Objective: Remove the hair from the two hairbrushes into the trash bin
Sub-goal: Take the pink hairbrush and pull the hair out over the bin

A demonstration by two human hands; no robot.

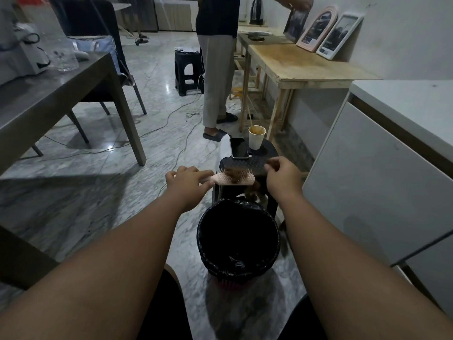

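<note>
Left hand grips the pink hairbrush by its handle, bristles up, brown hair matted mid-pad. Right hand pinches a tuft at its 3 o'clock. Black-lined trash bin sits at 6.

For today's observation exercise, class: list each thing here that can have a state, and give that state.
Hairbrush, bristles up, hair tangled in it.
Left hand, holds the brush handle.
Right hand, pinches a hair tuft.
Trash bin, open, bag-lined.
Cup, upright.
Phone, screen dark.
</note>
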